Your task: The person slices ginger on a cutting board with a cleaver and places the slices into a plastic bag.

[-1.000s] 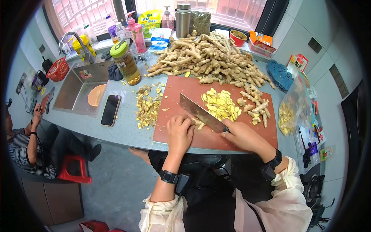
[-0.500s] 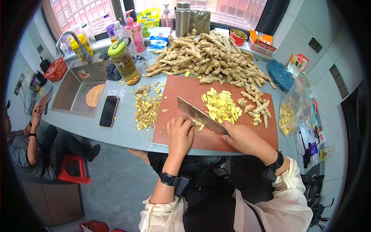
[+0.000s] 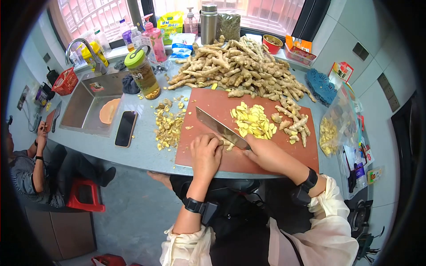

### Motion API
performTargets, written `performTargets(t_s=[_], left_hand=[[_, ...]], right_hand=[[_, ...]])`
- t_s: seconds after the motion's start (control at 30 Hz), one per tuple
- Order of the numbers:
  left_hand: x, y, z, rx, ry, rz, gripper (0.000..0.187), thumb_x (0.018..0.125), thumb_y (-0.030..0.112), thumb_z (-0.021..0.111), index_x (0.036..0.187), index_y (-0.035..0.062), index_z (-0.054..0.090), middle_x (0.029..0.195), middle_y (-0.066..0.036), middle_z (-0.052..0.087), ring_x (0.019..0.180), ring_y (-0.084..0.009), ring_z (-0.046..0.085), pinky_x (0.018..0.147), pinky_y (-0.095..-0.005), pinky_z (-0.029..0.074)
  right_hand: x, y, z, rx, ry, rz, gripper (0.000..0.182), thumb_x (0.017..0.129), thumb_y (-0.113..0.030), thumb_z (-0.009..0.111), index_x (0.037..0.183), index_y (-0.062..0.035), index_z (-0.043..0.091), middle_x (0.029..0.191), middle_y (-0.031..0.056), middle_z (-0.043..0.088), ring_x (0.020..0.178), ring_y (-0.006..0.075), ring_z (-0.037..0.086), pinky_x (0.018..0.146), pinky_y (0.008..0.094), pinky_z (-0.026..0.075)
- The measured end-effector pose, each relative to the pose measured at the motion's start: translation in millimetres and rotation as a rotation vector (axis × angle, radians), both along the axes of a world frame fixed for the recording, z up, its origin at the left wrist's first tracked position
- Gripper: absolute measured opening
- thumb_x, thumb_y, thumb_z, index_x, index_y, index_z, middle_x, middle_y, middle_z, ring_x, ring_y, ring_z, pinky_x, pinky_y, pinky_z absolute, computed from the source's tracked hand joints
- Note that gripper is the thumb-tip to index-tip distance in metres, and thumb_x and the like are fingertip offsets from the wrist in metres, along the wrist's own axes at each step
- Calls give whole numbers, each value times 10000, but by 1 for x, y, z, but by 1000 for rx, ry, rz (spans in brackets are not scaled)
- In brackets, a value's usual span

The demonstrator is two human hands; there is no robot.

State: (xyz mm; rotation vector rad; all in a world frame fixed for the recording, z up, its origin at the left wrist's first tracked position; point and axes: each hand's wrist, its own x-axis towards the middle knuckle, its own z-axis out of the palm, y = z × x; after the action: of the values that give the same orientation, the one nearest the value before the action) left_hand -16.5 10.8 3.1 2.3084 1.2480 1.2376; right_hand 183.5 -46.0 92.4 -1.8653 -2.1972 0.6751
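Note:
My right hand (image 3: 264, 153) is wrapped round the handle of a cleaver (image 3: 221, 128), its blade slanting up and left over the reddish-brown cutting board (image 3: 195, 153). With bent fingers, my left hand (image 3: 206, 155) presses a piece of ginger (image 3: 228, 144) onto the board, right beside the blade. Most of that piece is hidden under the fingers and blade. Behind the cleaver lies a heap of yellow ginger slices (image 3: 253, 120). Several whole ginger knobs (image 3: 296, 120) rest at the board's right side.
A large pile of ginger root (image 3: 239, 66) stands behind the board. Left of it are ginger trimmings (image 3: 168, 126), a phone (image 3: 126, 128), a green-lidded jar (image 3: 143, 73) and the sink (image 3: 73, 108). A plastic bag (image 3: 339, 119) stands at right. Another person (image 3: 33, 170) sits at far left.
The cleaver and my right hand have shifted a little to the left and up, towards my left hand. My left hand stays in place on the ginger.

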Motion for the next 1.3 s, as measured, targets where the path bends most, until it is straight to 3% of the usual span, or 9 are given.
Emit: performTargets(t_s=[0.43,0.53,0.63,0.7,0.8,0.83,0.97,1.07,1.3], left_hand=[[0,0,0,-18,14,-12,126,796,92,747,893,91,668,1046,-40,643,1068,-277,572,972,-436,406],[-1,0,-2,3,9,-2,121,799,95,747,891,94,668,1048,-40,644,1066,-278,572,972,-437,406],[1,-1,-1,40,7,17,122,798,96,750,883,96,662,1037,-44,640,1057,-283,575,968,-441,409],[1,0,-3,35,-1,20,121,800,95,751,880,97,660,1028,-46,638,1051,-286,578,963,-441,412],[1,0,-3,28,-8,16,121,802,93,752,874,99,656,1010,-47,635,1040,-290,585,954,-441,416],[1,0,-3,31,-13,15,120,802,91,753,871,100,654,1002,-47,634,1035,-292,588,950,-440,417],[1,1,-6,9,-11,12,119,793,99,758,873,107,671,1016,-40,649,1059,-293,589,938,-430,416],[0,1,-6,18,-11,16,114,794,100,757,877,109,680,1021,-40,659,1055,-288,593,939,-427,416],[1,-1,-3,-8,-25,27,113,798,85,754,887,110,690,1020,-37,665,1048,-280,595,941,-424,414]], right_hand=[[-8,11,-2,-40,5,-39,327,971,-229,605,1127,31,484,881,270,669,858,474,657,747,550,517],[-1,12,-9,45,52,-9,305,978,-206,611,1134,20,477,886,259,650,799,433,662,709,509,513],[8,5,0,-125,146,-105,332,973,-226,613,1145,30,488,1009,303,651,975,478,637,829,534,501],[20,-2,-8,-32,178,-100,281,980,-175,619,1157,11,505,784,173,636,626,285,654,597,416,508],[32,-7,-6,17,187,-135,287,985,-173,617,1178,10,509,761,150,635,621,261,651,583,392,501],[36,-8,-8,53,266,-128,244,989,-161,607,1161,-10,522,765,91,633,605,187,626,566,345,494],[37,-14,14,-126,536,-303,136,988,-123,587,1094,-46,550,794,12,619,595,97,568,554,280,478],[44,-18,13,-146,494,-240,259,995,-178,606,1173,-20,505,737,75,611,577,181,607,545,340,493],[46,-30,17,-248,378,-180,250,990,-174,618,1149,-1,533,722,92,624,577,193,618,553,345,503]])
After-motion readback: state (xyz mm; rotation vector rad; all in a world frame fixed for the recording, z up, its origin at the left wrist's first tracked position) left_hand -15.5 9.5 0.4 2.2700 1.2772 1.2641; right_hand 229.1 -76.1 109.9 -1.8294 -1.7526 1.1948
